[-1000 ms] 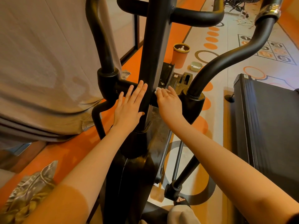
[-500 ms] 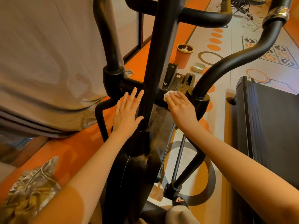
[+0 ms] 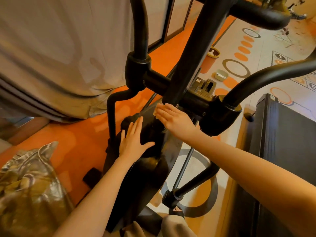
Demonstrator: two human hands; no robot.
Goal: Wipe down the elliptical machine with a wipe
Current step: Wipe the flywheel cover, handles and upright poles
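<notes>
Black steel post of the elliptical machine (image 3: 193, 65) rises just past our right hand (image 3: 176, 119), whose straight, close-set fingers press the soft, limp wipe (image 3: 156, 112) flat; our left hand (image 3: 133, 139) braces spread-fingered below, so palm pressure should serve better than pinching

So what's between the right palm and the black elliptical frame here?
In the head view, a pale wipe lies pressed flat under the right hand against the black elliptical machine's upright post; only its edge peeks out by the fingertips.

Gym — elliptical machine (image 3: 196, 53), treadmill (image 3: 282, 134)
</notes>
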